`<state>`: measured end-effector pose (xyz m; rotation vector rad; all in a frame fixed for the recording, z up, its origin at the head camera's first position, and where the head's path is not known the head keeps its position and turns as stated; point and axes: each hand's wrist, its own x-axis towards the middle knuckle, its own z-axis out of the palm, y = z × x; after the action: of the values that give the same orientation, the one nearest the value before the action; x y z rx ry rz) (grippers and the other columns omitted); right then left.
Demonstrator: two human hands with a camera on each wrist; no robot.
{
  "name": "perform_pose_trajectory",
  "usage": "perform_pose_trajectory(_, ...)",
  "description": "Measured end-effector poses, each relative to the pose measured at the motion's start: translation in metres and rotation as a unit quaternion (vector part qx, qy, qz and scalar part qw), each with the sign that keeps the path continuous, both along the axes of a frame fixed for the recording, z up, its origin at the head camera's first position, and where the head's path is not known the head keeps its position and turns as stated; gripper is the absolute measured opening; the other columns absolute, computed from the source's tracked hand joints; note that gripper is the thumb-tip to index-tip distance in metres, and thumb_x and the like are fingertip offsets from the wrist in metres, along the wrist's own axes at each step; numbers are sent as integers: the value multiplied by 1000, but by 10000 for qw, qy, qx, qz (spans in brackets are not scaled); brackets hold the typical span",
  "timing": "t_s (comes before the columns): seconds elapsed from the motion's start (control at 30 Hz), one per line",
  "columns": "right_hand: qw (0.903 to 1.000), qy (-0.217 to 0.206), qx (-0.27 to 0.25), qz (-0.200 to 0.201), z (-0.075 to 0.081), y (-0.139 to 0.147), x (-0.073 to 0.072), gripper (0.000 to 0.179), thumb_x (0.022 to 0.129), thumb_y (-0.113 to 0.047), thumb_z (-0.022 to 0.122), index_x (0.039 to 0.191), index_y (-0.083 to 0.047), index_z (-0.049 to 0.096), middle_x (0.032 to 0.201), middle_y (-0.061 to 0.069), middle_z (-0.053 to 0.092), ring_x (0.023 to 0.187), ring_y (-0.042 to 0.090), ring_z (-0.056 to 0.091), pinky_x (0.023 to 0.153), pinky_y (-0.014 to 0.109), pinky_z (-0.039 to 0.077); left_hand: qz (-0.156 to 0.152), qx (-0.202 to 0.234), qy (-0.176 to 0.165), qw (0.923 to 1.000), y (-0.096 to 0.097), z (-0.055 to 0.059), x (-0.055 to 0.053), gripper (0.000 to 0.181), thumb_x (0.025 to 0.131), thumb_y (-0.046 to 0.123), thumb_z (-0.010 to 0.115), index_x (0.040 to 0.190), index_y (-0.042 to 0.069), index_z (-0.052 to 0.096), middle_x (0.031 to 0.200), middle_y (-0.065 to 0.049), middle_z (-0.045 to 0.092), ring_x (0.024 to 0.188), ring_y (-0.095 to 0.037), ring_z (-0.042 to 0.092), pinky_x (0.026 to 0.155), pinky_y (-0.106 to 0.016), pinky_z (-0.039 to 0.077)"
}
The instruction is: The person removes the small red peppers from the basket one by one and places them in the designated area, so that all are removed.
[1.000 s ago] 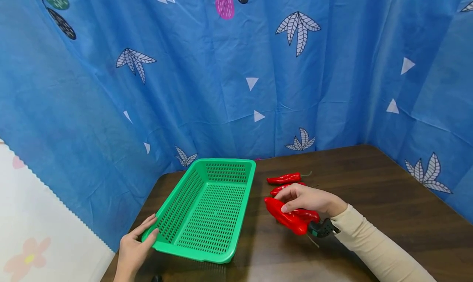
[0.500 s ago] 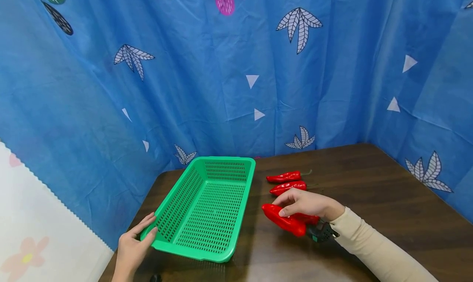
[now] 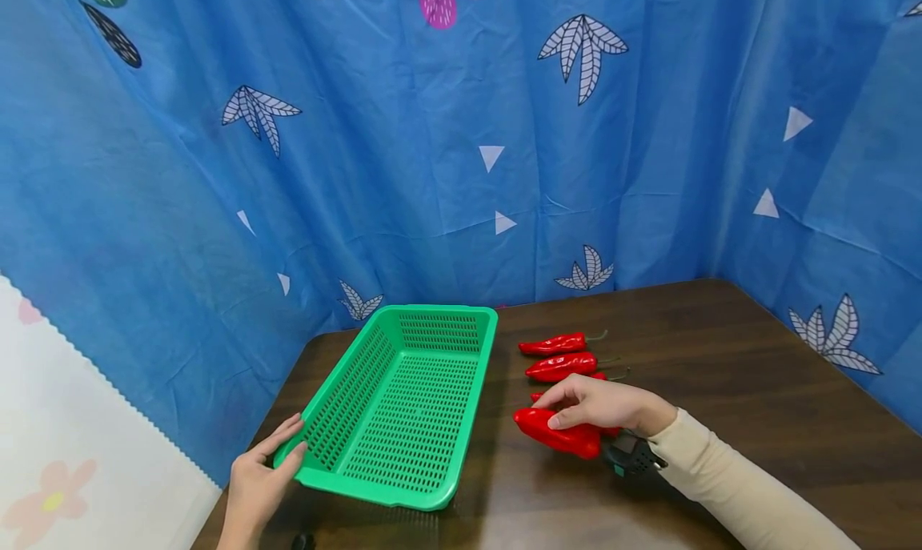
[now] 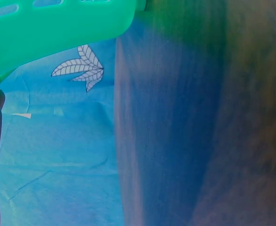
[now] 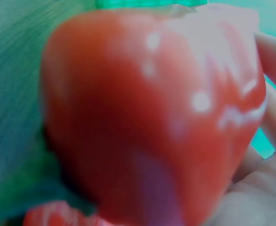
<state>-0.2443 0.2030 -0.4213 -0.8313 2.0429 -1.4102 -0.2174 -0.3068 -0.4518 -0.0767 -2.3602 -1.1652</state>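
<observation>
In the head view my right hand (image 3: pixel 599 402) grips a thick red pepper (image 3: pixel 558 433) between thumb and fingers, just above the table. The right wrist view shows the held pepper (image 5: pixel 152 113) up close, with its green stem (image 5: pixel 29 183) at lower left. Two red peppers lie beyond the hand, a far one (image 3: pixel 553 344) and a nearer one (image 3: pixel 562 367). More red shows around the hand, partly hidden by it. At the near left corner of a green plastic basket (image 3: pixel 374 495), my left hand (image 3: pixel 259 478) holds the rim with thumb and fingers.
The perforated basket stands left of the peppers on a dark wooden table (image 3: pixel 684 334). A blue patterned curtain (image 3: pixel 432 174) hangs behind the table. A white flowered cloth (image 3: pixel 79 422) is at the left, and a small black object (image 3: pixel 303 541) sits at the bottom edge.
My right hand has moved slightly toward me with the pepper, which now lies more level. The peppers behind it are more exposed. My left hand stays at the basket corner.
</observation>
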Motion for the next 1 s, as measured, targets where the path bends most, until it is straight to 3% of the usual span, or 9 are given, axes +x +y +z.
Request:
perform_pose_trajectory(0.27, 9999, 53, 64, -57, 0, 5, 6, 31, 96, -11, 62, 125, -3, 66, 115, 11, 64, 101, 25, 60, 79, 32, 60, 10, 9, 45, 10000, 0, -1, -1, 34, 88, 4, 75, 121, 3, 73, 121, 25, 61, 99, 27, 53, 77, -1, 49)
perform_pose_trajectory(0.5, 9992, 377, 88, -112, -5, 14, 9, 28, 93, -7, 63, 120, -5, 69, 114, 10, 66, 100, 23, 59, 78, 31, 59, -98, -22, -75, 9999, 4, -1, -5, 35, 88, 5, 75, 123, 2, 72, 124, 25, 61, 101, 27, 51, 77, -4, 51)
perform_pose_trajectory(0.7, 9971, 690, 220, -232, -6, 14, 9, 24, 91, -5, 67, 114, -6, 72, 113, 11, 68, 97, 20, 61, 80, 29, 56, -65, 12, -123, 9999, 4, 1, -3, 35, 89, 6, 74, 124, 3, 71, 124, 27, 60, 102, 28, 50, 78, -4, 50)
perform_pose_trajectory(0.87, 9946, 862, 386, -418, -8, 14, 12, 24, 89, -7, 70, 112, -8, 76, 113, 11, 67, 101, 22, 58, 78, 28, 56, -70, 47, -201, 9998, 2, 1, -2, 35, 91, 9, 74, 125, 4, 71, 123, 28, 59, 100, 27, 51, 68, -7, 48)
perform_pose_trajectory(1.0, 9939, 899, 444, -468, -9, 14, 13, 24, 89, -9, 72, 113, -8, 77, 111, 9, 69, 98, 20, 58, 74, 27, 57, -39, 79, -237, 9997, 0, 0, 1, 35, 91, 9, 74, 125, 4, 71, 124, 26, 60, 101, 28, 50, 74, -4, 49)
